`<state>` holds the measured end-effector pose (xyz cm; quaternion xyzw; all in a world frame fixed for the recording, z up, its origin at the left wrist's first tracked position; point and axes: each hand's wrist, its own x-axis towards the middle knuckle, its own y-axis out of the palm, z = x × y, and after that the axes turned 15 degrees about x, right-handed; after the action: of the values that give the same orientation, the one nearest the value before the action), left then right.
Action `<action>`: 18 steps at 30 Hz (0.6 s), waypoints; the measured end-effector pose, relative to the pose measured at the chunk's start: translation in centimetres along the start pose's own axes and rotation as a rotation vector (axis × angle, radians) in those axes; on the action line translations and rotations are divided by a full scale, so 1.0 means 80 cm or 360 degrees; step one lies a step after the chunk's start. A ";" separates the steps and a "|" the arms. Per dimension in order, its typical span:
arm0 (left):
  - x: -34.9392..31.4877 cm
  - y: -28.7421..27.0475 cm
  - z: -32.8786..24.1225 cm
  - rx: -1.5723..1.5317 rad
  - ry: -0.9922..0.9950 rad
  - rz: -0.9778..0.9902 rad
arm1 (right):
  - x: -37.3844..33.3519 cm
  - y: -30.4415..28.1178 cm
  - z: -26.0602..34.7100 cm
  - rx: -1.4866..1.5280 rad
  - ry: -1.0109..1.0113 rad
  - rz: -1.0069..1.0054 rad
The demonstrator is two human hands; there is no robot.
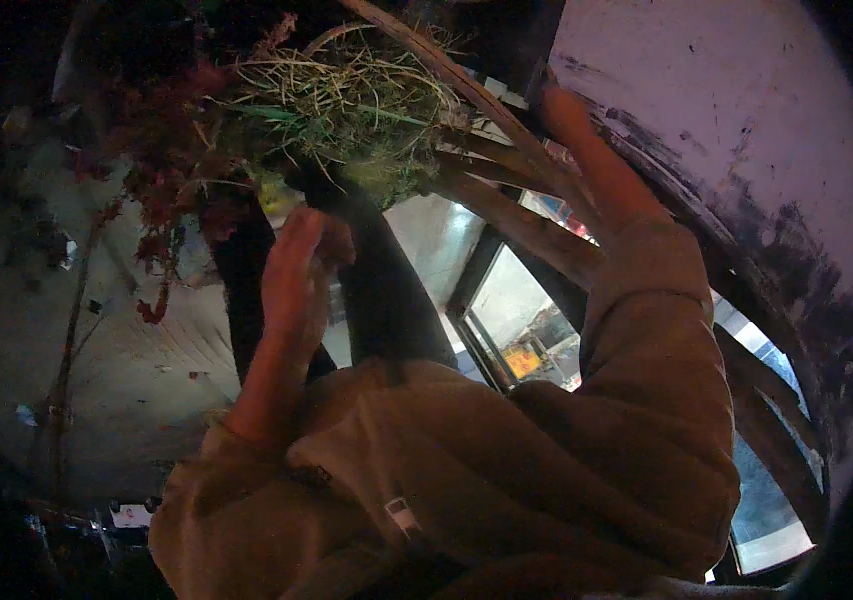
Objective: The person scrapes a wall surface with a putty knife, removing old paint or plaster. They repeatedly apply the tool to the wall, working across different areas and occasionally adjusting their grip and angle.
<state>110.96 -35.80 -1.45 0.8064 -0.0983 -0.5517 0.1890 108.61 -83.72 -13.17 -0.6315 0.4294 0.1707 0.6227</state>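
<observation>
My left hand point(308, 250) is raised in front of my dark trouser legs point(381, 290), its fingers curled closed. Whatever may be inside them is hidden. A tangled heap of green and yellowed grass stalks point(346, 105) lies just beyond it. Reddish dried plants point(171, 170) spread to its left. Stretched far forward to the right, my right hand point(564, 112) is beside the pale wall, close to the end of a dark upright piece point(536, 75). Dimness hides its fingers, so its grip cannot be made out.
Brown wooden bars point(536, 235) slant between my right arm and the grass. Below them, a dark-framed opening point(521, 310) shows a lit lower area with a yellow object point(521, 361). The pale wall point(716, 110) has dark smears. Grey sheeting point(146, 370) with scattered bits covers the left.
</observation>
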 end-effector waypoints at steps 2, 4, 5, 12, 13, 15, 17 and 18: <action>-0.012 -0.001 -0.007 0.0042 -0.0004 0.0039 | -0.026 0.007 0.003 0.0157 0.0118 -0.0167; -0.023 -0.003 -0.004 0.0106 0.0052 0.0108 | -0.068 -0.012 -0.015 0.0240 0.0299 -0.0288; -0.024 0.004 -0.004 0.0126 0.0086 0.0163 | -0.095 -0.027 -0.023 0.0350 0.0278 -0.0396; -0.098 0.088 -0.048 0.0614 0.0051 0.0543 | -0.374 -0.122 0.094 0.1485 0.0374 -0.0909; -0.096 0.091 -0.042 0.0702 0.0069 0.0646 | -0.398 -0.110 0.114 0.1567 0.0268 -0.1150; -0.095 0.101 -0.037 0.0861 0.0099 0.0846 | -0.451 -0.095 0.157 0.1851 0.0291 -0.1248; -0.127 0.135 -0.043 0.1101 0.0089 0.0841 | -0.483 -0.065 0.195 0.2001 0.0237 -0.1597; -0.142 0.151 -0.048 0.1225 0.0095 0.0839 | -0.482 -0.033 0.205 0.2266 0.0203 -0.1661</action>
<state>110.87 -41.85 14.44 0.7808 -0.4919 -0.3849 0.0125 93.77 -56.13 14.72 -0.2178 0.1247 -0.4786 0.8414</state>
